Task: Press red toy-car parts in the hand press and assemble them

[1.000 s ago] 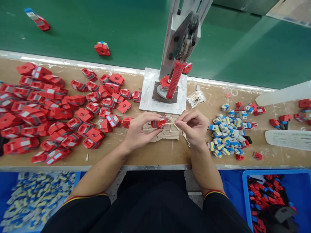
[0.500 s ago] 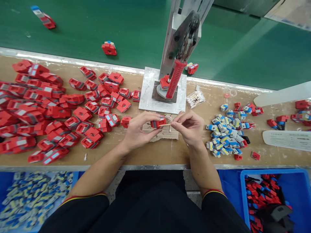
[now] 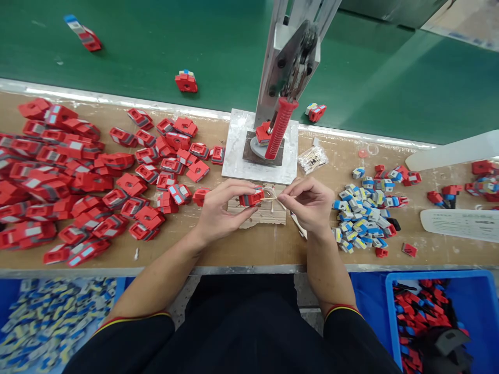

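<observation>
Between the thumb and fingers of my left hand [image 3: 219, 210] is a small red plastic toy part [image 3: 250, 197], shaped like a piece of a vehicle body. My right hand [image 3: 310, 202] pinches a thin cotton swab [image 3: 270, 198], its tip at the right end of the red part. Below both hands lies a torn piece of cardboard [image 3: 253, 221] with another swab [image 3: 272, 208] on it. A pack of cotton swabs [image 3: 313, 159] rests just beyond my right hand.
A lever press [image 3: 281, 127] stands on a metal plate behind my hands. Red body parts [image 3: 89, 182] pile up at left, white-blue parts [image 3: 360, 208] at right. A green belt [image 3: 136, 47] carries several pieces. Blue bins [image 3: 390, 311] sit below the table edge.
My right hand has moved slightly right with the swab. My left hand still holds the red part. Pieces on the green belt have shifted right.
</observation>
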`<state>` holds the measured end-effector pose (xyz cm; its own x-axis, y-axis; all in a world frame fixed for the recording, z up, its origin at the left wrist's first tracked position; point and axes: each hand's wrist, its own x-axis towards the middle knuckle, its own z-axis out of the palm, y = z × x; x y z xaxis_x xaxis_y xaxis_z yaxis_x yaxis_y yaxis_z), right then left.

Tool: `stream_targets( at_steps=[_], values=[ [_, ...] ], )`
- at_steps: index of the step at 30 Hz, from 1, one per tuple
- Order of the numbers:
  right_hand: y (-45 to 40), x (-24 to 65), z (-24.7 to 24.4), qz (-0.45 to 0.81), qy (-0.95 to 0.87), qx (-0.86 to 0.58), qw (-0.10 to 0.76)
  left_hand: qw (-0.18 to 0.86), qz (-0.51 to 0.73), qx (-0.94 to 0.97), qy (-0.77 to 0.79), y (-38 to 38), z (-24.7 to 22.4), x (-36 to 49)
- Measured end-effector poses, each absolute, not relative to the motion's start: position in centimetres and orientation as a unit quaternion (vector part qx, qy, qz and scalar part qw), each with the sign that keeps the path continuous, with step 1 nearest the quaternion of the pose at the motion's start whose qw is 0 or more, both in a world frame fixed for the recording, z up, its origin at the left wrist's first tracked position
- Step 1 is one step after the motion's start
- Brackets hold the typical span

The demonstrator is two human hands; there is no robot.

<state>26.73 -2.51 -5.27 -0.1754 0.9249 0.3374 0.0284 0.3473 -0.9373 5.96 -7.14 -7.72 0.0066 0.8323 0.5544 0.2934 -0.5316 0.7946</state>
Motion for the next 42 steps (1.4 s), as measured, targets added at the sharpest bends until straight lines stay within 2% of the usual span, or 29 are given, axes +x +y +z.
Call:
stream_targets(
  at_steps=[10,12,16,18,19,21,23,25,26,27,30,32,34,36,37,40,42],
  values=[
    [-1.8,28.5,-4.9,0.379,-0.653,-0.374,0.538,0.238,0.563,0.660,0.437,-7.1,-7.8,5.8],
    [-1.4,29.1,-5.3,0.366,-0.702,-0.375,0.482,0.238,0.562,0.663,0.433,-7.0,-7.8,5.6],
    [-0.9,28.4,-6.5,0.320,-0.806,-0.394,0.305,0.239,0.559,0.666,0.432,-7.0,-7.7,5.3],
    [-0.5,28.2,-6.5,0.330,-0.820,-0.383,0.267,0.238,0.562,0.663,0.432,-6.9,-7.8,5.1],
    [-0.3,28.6,-6.3,0.338,-0.816,-0.380,0.275,0.233,0.566,0.661,0.433,-6.8,-7.9,5.0],
    [0.1,30.8,-5.5,0.322,-0.782,-0.398,0.355,0.220,0.582,0.652,0.433,-6.5,-8.3,4.8],
    [0.2,34.4,-4.2,0.242,-0.716,-0.445,0.480,0.216,0.609,0.635,0.424,-6.0,-8.8,4.6],
    [-0.2,38.4,-3.1,0.144,-0.662,-0.503,0.537,0.228,0.640,0.610,0.408,-5.7,-9.2,4.6],
    [-0.5,40.1,-2.7,0.110,-0.664,-0.536,0.510,0.239,0.650,0.600,0.401,-5.6,-9.3,4.6],
    [-0.9,41.5,-2.5,0.088,-0.687,-0.566,0.447,0.247,0.658,0.590,0.397,-5.6,-9.3,4.6],
    [-1.6,43.1,-2.6,0.072,-0.783,-0.599,0.152,0.270,0.655,0.565,0.424,-5.8,-9.1,4.7],
    [-1.7,42.6,-2.9,0.080,-0.808,-0.584,-0.013,0.289,0.648,0.540,0.454,-5.9,-8.8,4.8],
    [-1.7,41.8,-3.0,0.092,-0.809,-0.574,-0.088,0.321,0.655,0.514,0.452,-6.0,-8.7,5.1],
    [-1.7,41.1,-2.7,0.122,-0.811,-0.571,-0.035,0.349,0.675,0.495,0.422,-6.0,-8.9,5.4],
    [-1.8,40.6,-2.5,0.150,-0.809,-0.567,0.039,0.360,0.680,0.492,0.407,-6.0,-9.0,5.6],
    [-1.9,38.1,-2.2,0.282,-0.744,-0.501,0.341,0.388,0.676,0.496,0.383,-6.1,-9.5,6.1],
    [-1.9,35.1,-2.5,0.395,-0.665,-0.420,0.475,0.404,0.672,0.493,0.377,-6.2,-9.7,6.4]
  ],
)
